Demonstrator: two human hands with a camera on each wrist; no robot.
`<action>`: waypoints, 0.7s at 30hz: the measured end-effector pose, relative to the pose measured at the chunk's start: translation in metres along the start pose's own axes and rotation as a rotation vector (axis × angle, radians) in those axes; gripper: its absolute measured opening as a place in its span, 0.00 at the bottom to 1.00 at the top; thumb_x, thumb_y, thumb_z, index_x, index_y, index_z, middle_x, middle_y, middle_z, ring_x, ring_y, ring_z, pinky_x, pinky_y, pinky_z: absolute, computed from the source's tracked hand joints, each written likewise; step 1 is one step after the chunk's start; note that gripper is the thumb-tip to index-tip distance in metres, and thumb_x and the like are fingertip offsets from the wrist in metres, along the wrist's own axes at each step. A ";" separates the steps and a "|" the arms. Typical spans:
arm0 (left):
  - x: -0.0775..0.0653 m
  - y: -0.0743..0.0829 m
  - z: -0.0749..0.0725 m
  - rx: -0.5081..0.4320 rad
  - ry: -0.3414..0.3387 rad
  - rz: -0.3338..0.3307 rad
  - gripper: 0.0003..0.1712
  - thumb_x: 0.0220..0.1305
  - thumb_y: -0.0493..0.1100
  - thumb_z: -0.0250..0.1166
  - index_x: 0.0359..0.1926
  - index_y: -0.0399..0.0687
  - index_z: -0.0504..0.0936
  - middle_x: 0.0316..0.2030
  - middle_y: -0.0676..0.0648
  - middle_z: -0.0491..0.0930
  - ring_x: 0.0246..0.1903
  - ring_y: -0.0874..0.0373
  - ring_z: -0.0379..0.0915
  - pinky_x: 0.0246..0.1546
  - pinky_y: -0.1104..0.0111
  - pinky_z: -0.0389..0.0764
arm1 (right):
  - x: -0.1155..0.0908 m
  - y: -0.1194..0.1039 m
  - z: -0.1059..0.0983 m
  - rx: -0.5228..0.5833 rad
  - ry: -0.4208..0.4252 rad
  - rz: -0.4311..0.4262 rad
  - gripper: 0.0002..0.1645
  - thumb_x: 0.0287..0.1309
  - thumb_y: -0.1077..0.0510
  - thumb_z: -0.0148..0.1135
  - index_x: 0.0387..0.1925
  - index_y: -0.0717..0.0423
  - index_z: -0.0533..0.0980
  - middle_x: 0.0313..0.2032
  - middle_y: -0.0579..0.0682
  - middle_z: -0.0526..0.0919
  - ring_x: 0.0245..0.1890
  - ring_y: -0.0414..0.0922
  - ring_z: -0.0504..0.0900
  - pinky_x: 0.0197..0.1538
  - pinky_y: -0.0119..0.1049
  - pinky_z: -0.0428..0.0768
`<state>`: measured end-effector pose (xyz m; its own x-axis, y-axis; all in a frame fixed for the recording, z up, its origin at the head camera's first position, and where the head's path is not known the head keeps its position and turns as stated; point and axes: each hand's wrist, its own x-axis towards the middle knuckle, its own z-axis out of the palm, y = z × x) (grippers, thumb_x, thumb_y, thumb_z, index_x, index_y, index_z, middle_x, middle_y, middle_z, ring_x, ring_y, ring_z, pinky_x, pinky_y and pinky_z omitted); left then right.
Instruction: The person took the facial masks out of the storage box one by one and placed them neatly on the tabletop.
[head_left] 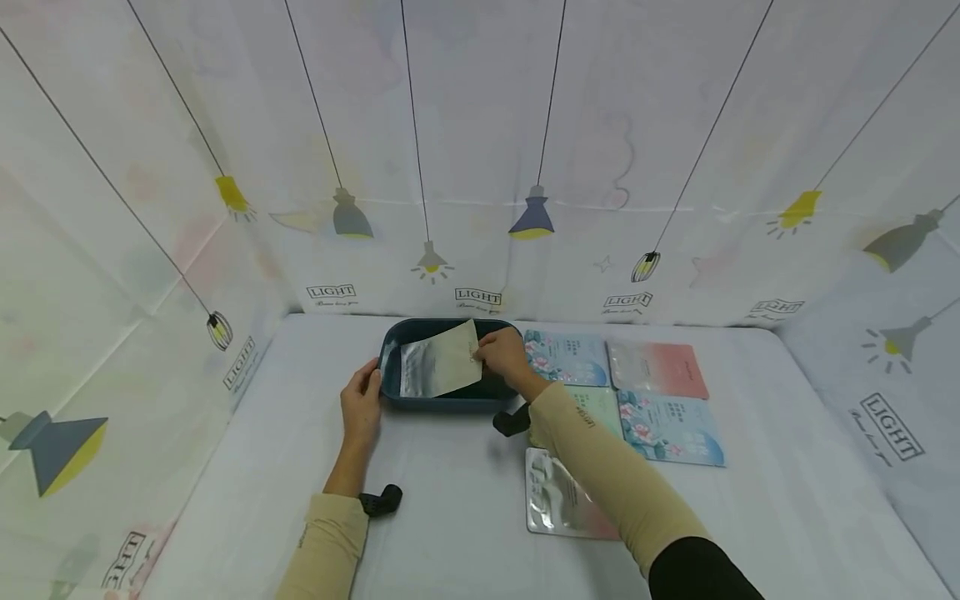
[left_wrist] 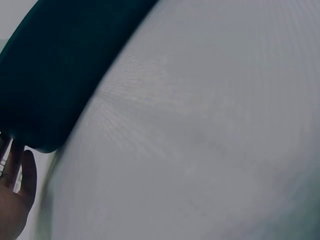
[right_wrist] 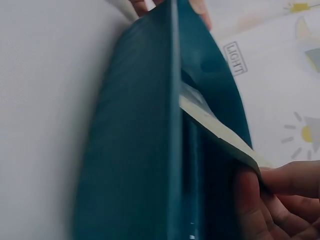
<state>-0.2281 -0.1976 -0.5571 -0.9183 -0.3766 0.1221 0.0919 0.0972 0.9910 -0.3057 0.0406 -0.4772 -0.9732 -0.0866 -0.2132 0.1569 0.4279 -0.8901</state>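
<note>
My right hand (head_left: 504, 357) pinches the right edge of a cream and silver face mask sachet (head_left: 442, 360). The sachet leans inside a dark teal tray (head_left: 442, 406), its held end raised. In the right wrist view, thumb and fingers (right_wrist: 287, 182) grip the sachet's edge above the tray's inside. At the tray's left end is my left hand (head_left: 362, 400), its fingers against the outer wall. Fairly straight fingers (left_wrist: 15, 162) touch the tray's underside edge in the left wrist view.
Right of the tray lie blue floral sachets (head_left: 671, 427), a pink and silver sachet (head_left: 660, 368) and a green one (head_left: 597, 406), partly under my right forearm. Another silver and pink sachet (head_left: 562, 500) lies nearer. A lamp-printed curtain (head_left: 465, 150) surrounds the white table (head_left: 442, 517).
</note>
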 end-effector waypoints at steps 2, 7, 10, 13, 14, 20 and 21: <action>0.000 0.001 0.000 0.003 -0.003 -0.003 0.22 0.74 0.45 0.53 0.63 0.40 0.74 0.61 0.38 0.75 0.56 0.54 0.71 0.44 0.89 0.72 | -0.003 -0.003 -0.005 0.021 -0.011 -0.008 0.14 0.55 0.69 0.64 0.44 0.71 0.82 0.42 0.66 0.85 0.26 0.48 0.87 0.32 0.41 0.87; -0.002 0.010 -0.001 0.017 -0.014 -0.014 0.22 0.74 0.44 0.53 0.63 0.38 0.74 0.61 0.37 0.76 0.50 0.68 0.71 0.44 0.89 0.71 | -0.008 -0.007 -0.016 0.055 -0.021 -0.004 0.14 0.57 0.69 0.62 0.45 0.71 0.81 0.43 0.66 0.85 0.24 0.42 0.83 0.36 0.45 0.87; 0.000 0.011 -0.003 0.022 -0.027 -0.026 0.22 0.74 0.42 0.53 0.63 0.37 0.73 0.61 0.37 0.75 0.50 0.69 0.71 0.44 0.89 0.71 | -0.008 -0.006 -0.021 0.098 -0.018 0.001 0.14 0.57 0.69 0.62 0.45 0.71 0.80 0.43 0.67 0.85 0.23 0.41 0.83 0.34 0.42 0.87; 0.001 0.007 -0.003 0.022 -0.027 -0.032 0.22 0.74 0.43 0.53 0.64 0.37 0.73 0.62 0.37 0.74 0.54 0.61 0.70 0.44 0.90 0.70 | -0.010 -0.005 -0.028 0.125 -0.012 0.001 0.15 0.57 0.69 0.63 0.46 0.72 0.80 0.43 0.67 0.85 0.23 0.40 0.83 0.32 0.39 0.86; 0.002 0.002 -0.002 0.020 -0.020 -0.029 0.22 0.74 0.43 0.53 0.64 0.38 0.73 0.62 0.37 0.74 0.55 0.59 0.70 0.44 0.90 0.70 | -0.011 -0.004 -0.030 0.131 -0.009 0.004 0.15 0.57 0.68 0.63 0.46 0.71 0.80 0.43 0.66 0.85 0.23 0.40 0.83 0.33 0.41 0.86; 0.001 -0.001 0.000 0.021 -0.002 -0.003 0.22 0.74 0.46 0.53 0.63 0.40 0.74 0.60 0.39 0.76 0.54 0.58 0.72 0.45 0.89 0.72 | -0.018 -0.004 -0.045 0.120 0.016 0.015 0.16 0.59 0.65 0.64 0.48 0.68 0.80 0.43 0.64 0.85 0.22 0.39 0.82 0.33 0.38 0.86; 0.001 -0.001 0.000 0.021 -0.001 -0.001 0.22 0.74 0.46 0.53 0.63 0.41 0.74 0.60 0.40 0.76 0.54 0.59 0.72 0.45 0.89 0.73 | -0.019 -0.004 -0.048 0.121 0.015 0.017 0.16 0.59 0.65 0.64 0.49 0.68 0.80 0.44 0.63 0.85 0.22 0.39 0.82 0.33 0.37 0.85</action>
<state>-0.2290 -0.1982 -0.5583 -0.9189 -0.3756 0.1210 0.0830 0.1158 0.9898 -0.2957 0.0832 -0.4501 -0.9725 -0.0661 -0.2234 0.1917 0.3175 -0.9287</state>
